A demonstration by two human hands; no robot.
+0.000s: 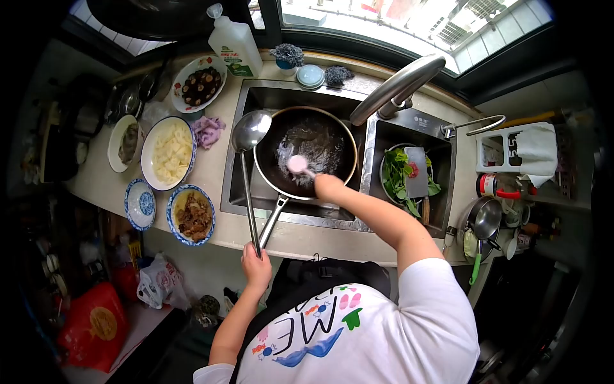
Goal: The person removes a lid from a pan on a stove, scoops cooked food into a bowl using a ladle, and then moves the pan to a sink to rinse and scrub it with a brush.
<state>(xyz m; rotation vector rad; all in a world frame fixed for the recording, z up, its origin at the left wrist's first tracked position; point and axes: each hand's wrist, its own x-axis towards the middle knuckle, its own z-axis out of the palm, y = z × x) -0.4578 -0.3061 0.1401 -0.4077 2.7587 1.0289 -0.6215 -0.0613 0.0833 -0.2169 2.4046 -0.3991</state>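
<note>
A dark wok (275,147) with wet, shiny water in it rests over the left sink basin (233,185). My right hand (329,188) reaches over its near rim, closed round the handle of a pale pink, round-headed scrub brush (297,164). The brush head is against the inside of the wok. Low in front of the counter, my left hand (256,267) is closed on the end of a long steel ladle (252,130). The ladle's bowl lies over the wok's left rim. Alongside runs the wok handle (274,223), its end close to my left fingers.
A faucet (400,83) arches between the basins. The right basin holds leafy greens in a bowl under a cleaver (416,173). To the left stand bowls of sliced white food (169,153), brown pieces (194,214) and mushrooms (201,85). A detergent jug (235,48) stands behind.
</note>
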